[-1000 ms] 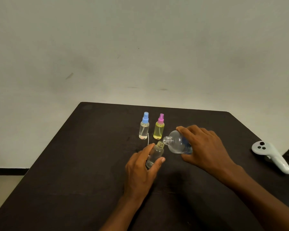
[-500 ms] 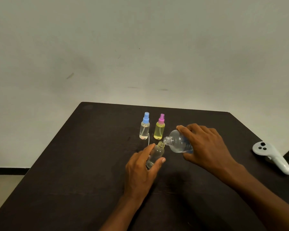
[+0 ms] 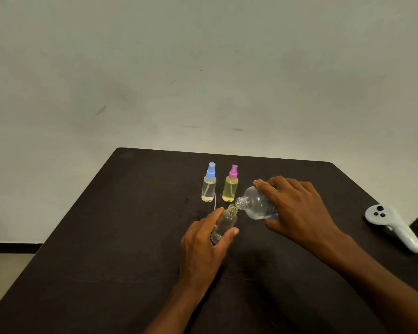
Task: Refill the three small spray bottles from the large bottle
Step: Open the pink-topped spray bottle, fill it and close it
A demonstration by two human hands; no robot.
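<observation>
My left hand (image 3: 203, 247) grips a small clear bottle (image 3: 226, 221) with its spray cap off, tilted a little to the right on the dark table (image 3: 106, 237). My right hand (image 3: 297, 210) holds the large clear bottle (image 3: 256, 203) tipped on its side, its open neck right beside and slightly above the small bottle's mouth. Behind them stand two capped spray bottles: a clear one with a blue cap (image 3: 209, 183) and a yellow one with a pink cap (image 3: 231, 185). A thin white dip tube (image 3: 214, 201) shows just behind my left fingers.
A white handheld controller (image 3: 393, 226) lies near the table's right edge. A pale wall rises behind the table's far edge. Floor shows at the lower left.
The large bottle's neck has edged slightly up and nearer the small bottle's mouth. Both hands keep their grips in almost the same places.
</observation>
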